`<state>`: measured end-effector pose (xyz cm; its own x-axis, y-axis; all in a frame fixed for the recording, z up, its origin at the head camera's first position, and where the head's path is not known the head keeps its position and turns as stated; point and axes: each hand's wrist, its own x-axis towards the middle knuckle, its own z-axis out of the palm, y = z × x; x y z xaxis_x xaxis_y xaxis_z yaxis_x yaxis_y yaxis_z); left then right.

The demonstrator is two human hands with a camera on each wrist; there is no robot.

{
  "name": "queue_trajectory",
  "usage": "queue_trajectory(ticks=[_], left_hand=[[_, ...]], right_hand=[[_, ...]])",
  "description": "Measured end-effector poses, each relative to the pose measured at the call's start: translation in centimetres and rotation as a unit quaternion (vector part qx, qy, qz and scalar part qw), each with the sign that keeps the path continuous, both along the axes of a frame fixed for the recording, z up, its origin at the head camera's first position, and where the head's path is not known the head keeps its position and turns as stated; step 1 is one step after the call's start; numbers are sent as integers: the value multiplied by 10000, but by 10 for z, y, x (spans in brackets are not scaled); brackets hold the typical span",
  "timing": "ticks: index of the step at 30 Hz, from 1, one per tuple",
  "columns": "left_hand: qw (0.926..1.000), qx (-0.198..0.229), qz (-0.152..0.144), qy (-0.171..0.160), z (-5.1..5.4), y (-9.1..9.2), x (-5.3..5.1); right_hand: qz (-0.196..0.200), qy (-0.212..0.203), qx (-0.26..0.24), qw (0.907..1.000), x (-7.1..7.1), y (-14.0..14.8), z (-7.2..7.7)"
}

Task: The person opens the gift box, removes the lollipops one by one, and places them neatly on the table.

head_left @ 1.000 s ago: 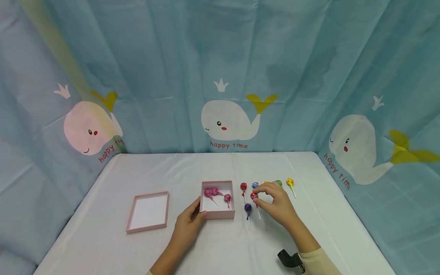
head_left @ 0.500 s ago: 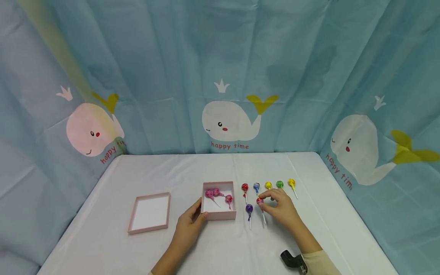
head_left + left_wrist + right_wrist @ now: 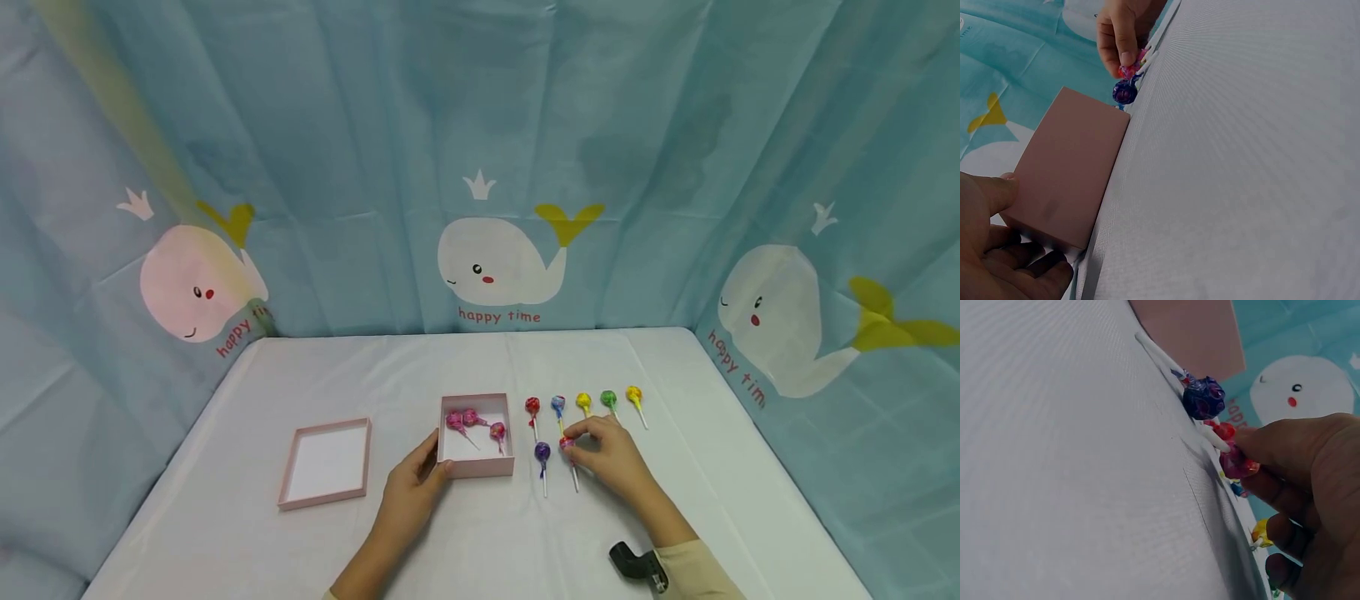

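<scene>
Right now, the left hand is gripping the pink box at its left side, the thumb pressing near the front corner. To the right of the box, the right hand is pinching a red-and-pink lollipop by its wrapped head between thumb and fingers, its white stick pointing back toward the person. Inside the box, three pink lollipops are lying apart from its front wall, two close together toward the left and one toward the right. A purple lollipop is lying just right of the box, between it and the pinched one. Farther from the person, a row is running rightward from beside the box: a red lollipop, a blue lollipop, a yellow lollipop, a green lollipop and another yellow one. Left of the box, the shallow lid is resting on the white-covered counter, its inside facing up. Behind the box, a blue whale-print curtain is hanging.
</scene>
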<state>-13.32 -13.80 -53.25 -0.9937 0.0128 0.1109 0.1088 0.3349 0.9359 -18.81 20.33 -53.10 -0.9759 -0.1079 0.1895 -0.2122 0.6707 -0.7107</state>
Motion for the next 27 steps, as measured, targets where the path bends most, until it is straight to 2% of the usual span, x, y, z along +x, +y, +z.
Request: queue_trajectory(ticks=[11,27], left_hand=[[9999,-116,95,69,1,0,-1],[10000,32,-29,-26,0,0,0]], right_hand=[[108,-31,108,9999,-3,0,-2],[101,-50,192,9998,0,3,-2]])
